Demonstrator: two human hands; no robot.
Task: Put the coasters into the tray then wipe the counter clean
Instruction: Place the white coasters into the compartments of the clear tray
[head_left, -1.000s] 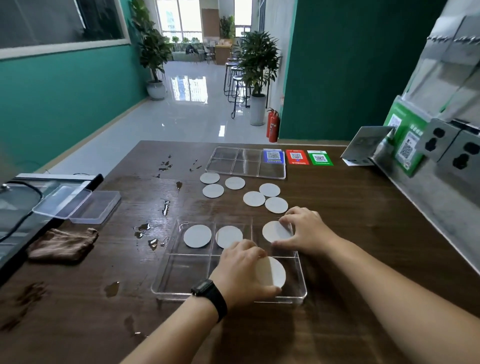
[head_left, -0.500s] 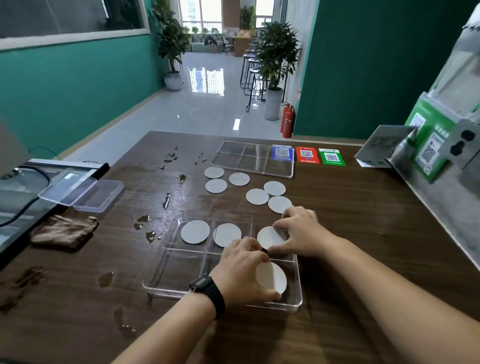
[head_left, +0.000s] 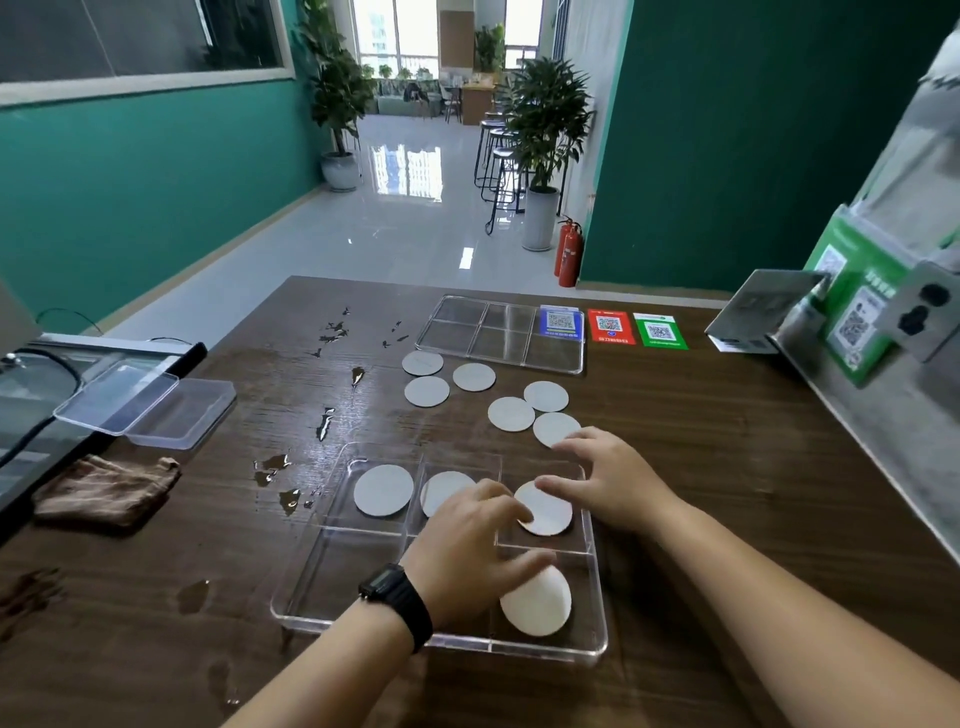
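A clear six-compartment tray (head_left: 332, 582) lies on the dark wooden counter in front of me. Its back row holds three white round coasters, one per compartment, the left one (head_left: 383, 489) fully visible. A fourth coaster (head_left: 537, 603) lies in the front right compartment. My left hand (head_left: 470, 551), with a black watch, hovers over the tray's middle, thumb touching that front coaster. My right hand (head_left: 608, 478) spreads relaxed fingers over the back right coaster (head_left: 545, 512). Several loose coasters (head_left: 511, 413) lie on the counter behind the tray.
A second clear tray (head_left: 467, 332) sits at the counter's far edge beside blue, red and green QR cards (head_left: 610, 326). Water puddles (head_left: 270, 462) spot the counter's left half. A brown cloth (head_left: 104, 491) and a clear lidded box (head_left: 156, 405) lie at left. A metal ledge runs along the right.
My right hand let go of the back right coaster, which now lies flat in its compartment, and lifted slightly. My left hand slid off the front right coaster toward the tray's middle.
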